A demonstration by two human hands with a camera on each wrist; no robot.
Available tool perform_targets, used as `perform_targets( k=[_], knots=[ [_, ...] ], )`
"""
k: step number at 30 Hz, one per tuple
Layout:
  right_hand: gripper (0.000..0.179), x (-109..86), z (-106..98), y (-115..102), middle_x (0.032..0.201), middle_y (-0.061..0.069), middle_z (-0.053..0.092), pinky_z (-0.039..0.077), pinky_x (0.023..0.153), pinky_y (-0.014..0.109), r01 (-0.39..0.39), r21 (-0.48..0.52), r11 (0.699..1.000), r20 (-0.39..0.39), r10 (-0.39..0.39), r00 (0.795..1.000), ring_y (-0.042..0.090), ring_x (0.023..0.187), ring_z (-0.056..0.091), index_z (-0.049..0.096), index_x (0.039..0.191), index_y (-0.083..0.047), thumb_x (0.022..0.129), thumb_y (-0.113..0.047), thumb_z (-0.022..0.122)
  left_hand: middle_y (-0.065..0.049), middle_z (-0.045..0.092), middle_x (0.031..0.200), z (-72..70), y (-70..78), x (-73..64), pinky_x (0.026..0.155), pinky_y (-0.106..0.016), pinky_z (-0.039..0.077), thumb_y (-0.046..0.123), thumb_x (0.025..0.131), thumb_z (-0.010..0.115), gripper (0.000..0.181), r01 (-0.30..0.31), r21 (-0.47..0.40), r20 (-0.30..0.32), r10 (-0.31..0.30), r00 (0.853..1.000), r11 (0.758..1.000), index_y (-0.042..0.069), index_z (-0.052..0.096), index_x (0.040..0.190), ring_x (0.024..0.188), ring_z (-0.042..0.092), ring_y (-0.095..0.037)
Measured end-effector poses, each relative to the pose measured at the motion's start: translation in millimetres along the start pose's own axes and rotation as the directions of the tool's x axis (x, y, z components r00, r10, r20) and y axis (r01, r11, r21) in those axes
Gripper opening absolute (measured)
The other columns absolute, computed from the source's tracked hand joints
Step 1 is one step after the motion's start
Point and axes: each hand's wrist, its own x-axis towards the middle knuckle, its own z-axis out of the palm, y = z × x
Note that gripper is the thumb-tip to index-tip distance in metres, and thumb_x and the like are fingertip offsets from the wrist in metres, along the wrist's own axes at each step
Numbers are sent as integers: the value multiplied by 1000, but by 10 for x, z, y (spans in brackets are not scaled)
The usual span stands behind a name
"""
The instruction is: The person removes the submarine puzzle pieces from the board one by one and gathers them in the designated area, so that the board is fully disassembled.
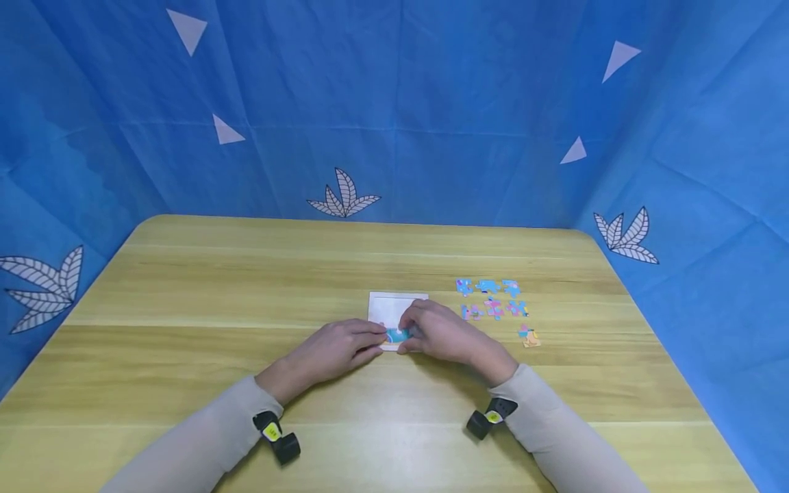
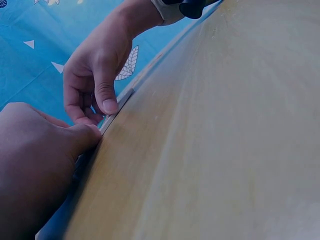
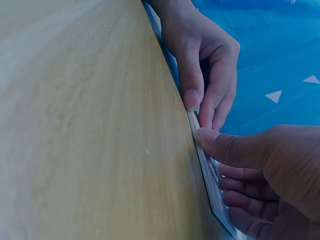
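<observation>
A small white puzzle tray (image 1: 390, 301) lies on the table, with teal and orange puzzle pieces (image 1: 394, 335) along its near side. My left hand (image 1: 339, 347) grips the tray's near left corner, its thumb (image 3: 192, 97) at the near edge and its fingers over the corner. My right hand (image 1: 445, 333) is over the tray's right part, thumb and forefinger pinching a puzzle piece low in the tray. That hand hides the tray's right side. In the right wrist view, the right thumb (image 3: 220, 145) lies at the tray's near edge and the other fingers curl inward.
Loose blue and pink puzzle pieces (image 1: 488, 286) lie in rows on the wooden table (image 1: 246, 287), right of the tray. One orange-and-pink piece (image 1: 530, 337) lies apart, nearer the front. A blue patterned cloth (image 1: 456, 137) hangs behind the table and along its sides.
</observation>
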Motion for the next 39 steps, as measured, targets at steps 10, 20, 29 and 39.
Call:
perform_targets(
  k=[10,20,29,39],
  knots=[
    [29,18,-1,1,86,-7,58,47,71,28,-44,93,995,2,44,999,11,78,52,65,97,-14,81,-32,82,-4,67,122,18,0,1,94,-34,52,28,95,66,30,-12,12,-29,12,999,1000,8,72,118,111,64,-18],
    [16,15,10,22,79,-10,59,48,67,25,-82,217,973,-10,86,996,6,72,54,67,97,-14,87,-22,77,-3,68,121,-7,20,3,94,-33,52,27,95,67,30,-16,30,-27,17,1000,999,8,73,117,110,64,-17],
    [14,38,31,20,81,-10,61,49,67,25,-107,251,962,-11,113,993,5,74,56,70,101,-13,87,-15,75,-3,68,122,2,20,3,93,-33,53,28,95,66,30,-5,22,-22,6,1000,1000,9,73,117,110,64,-16],
    [10,33,37,61,82,-9,60,48,66,25,-119,285,951,-25,132,991,7,74,54,71,100,-14,90,-12,71,-2,68,120,15,16,5,89,-33,55,30,95,66,27,7,11,-40,-6,999,1000,12,75,113,108,66,-15]
  ],
)
